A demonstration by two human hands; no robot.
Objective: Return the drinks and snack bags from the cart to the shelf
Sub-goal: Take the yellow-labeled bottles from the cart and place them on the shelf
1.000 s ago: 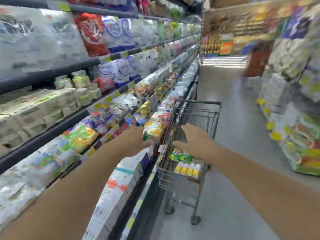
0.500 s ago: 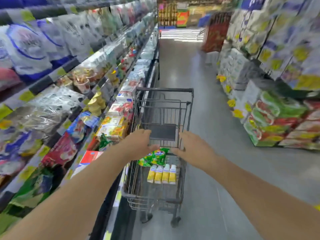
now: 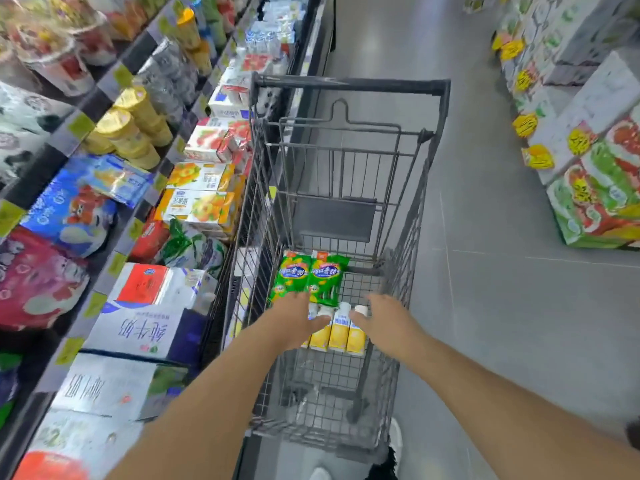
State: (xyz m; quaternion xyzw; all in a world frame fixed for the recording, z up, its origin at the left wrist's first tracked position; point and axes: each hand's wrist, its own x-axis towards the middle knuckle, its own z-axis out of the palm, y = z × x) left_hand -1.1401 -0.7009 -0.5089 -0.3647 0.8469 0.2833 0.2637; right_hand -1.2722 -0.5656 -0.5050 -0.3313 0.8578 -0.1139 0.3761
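My left hand (image 3: 300,315) reaches down into the cart (image 3: 349,88), its fingers loosely spread and released, lying over the caps of the leftmost drink bottles (image 3: 337,332) and against the lower edge of the green snack bags (image 3: 311,278); it grasps nothing that I can see. My right hand (image 3: 379,315) hangs just beside the rightmost bottle, fingers relaxed and slightly curved, thumb near the white cap, also holding nothing. The bottles, yellow with white caps, lie side by side in a row on the wire floor of the cart, long axes running away from me, caps pointing toward the far end. The two snack bags lie flat just beyond them, side by side, their long axes running the same way. A dark flap stands farther along the basket. To my left the shelf (image 3: 114,233) carries cartons, boxes and bagged goods close against the cart's side. Stacked boxes stand across the grey floor (image 3: 485,237) to the right.
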